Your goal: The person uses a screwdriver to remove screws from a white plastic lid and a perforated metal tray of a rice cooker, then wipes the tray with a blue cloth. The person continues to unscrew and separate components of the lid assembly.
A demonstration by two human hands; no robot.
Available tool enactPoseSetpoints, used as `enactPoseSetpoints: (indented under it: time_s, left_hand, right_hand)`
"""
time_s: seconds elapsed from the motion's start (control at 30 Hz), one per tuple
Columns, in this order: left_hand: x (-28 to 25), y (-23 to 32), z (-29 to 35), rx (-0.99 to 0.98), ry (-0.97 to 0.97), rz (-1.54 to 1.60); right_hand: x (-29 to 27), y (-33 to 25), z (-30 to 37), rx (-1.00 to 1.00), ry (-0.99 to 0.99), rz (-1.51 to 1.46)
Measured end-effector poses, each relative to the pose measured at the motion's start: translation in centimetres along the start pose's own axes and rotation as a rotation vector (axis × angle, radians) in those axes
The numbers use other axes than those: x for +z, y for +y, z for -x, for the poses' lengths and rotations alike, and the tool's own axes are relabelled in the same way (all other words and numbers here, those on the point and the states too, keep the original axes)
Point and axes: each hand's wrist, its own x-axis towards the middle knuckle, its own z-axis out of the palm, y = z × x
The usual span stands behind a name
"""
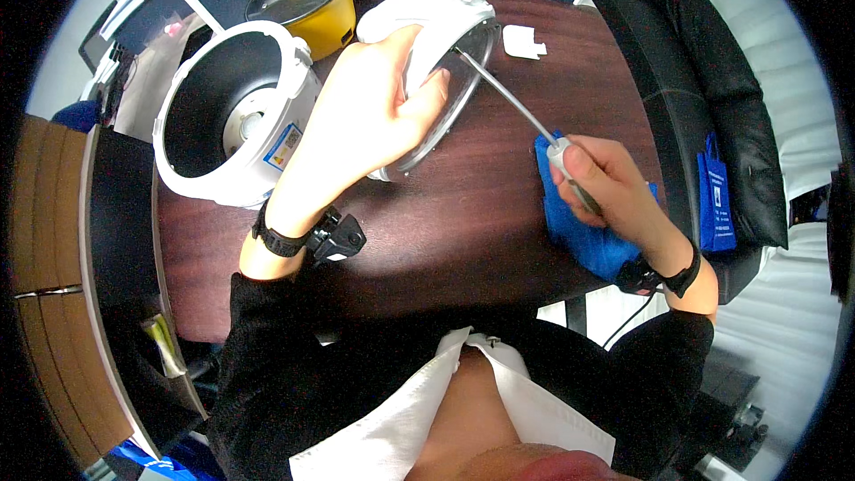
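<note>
My left hand [378, 107] grips a white rice cooker lid [411, 13], holding it tilted on edge above the table so its shiny metal underside faces right. In my right hand [610, 183] is a screwdriver [512, 98] with a pale handle and a long metal shaft. Its tip meets the inner side of the lid near the upper edge; the exact contact spot is too small to make out. The white rice cooker body [236, 111] stands open-topped and tilted to the left of my left hand, its dark inside showing. A small white plastic cover piece [524, 42] lies right of the lid.
A yellow pot [325, 27] with a glass lid stands at the back left. Beneath my right forearm lies a blue cloth [579, 236]. A black sofa [704, 80] with a blue bag [715, 200] borders the dark wooden table [427, 240] on the right.
</note>
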Motion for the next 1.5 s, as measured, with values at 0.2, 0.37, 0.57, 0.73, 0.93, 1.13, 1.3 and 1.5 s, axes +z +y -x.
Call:
enactPoseSetpoints:
  time_s: [0.2,0.37,0.57,0.73,0.93,1.13,1.3,1.5]
  left_hand:
    - [1.1,-0.4,0.0,0.046,0.069,-0.087]
    - [0.5,0.0,-0.1,-0.073,-0.01,0.056]
    - [-0.8,-0.6,-0.1,-0.079,-0.067,0.044]
    - [-0.6,-1.1,0.0,0.035,-0.025,-0.038]
    - [-0.7,-1.1,-0.2,-0.013,-0.121,0.057]
    - [-1.1,-0.5,-0.3,-0.078,-0.19,0.112]
    - [-1.3,0.0,-0.4,-0.189,-0.25,0.145]
    - [-0.5,-0.9,0.0,-0.038,-0.124,0.111]
  right_hand:
    - [1.4,0.2,0.5,0.221,-0.162,-0.47]
    - [1.2,0.3,0.5,0.262,-0.224,-0.578]
    - [-0.4,-0.3,-0.4,-0.088,0.036,0.13]
    - [-0.4,-1.6,0.1,-0.347,0.345,0.75]
    - [-0.4,-2.0,0.2,-0.447,0.439,0.909]
    - [-0.5,-1.9,0.7,-0.428,0.447,0.904]
    - [-0.5,-1.3,0.6,-0.482,0.477,0.924]
    - [-0.8,-1.2,0.4,-0.576,0.499,1.032]
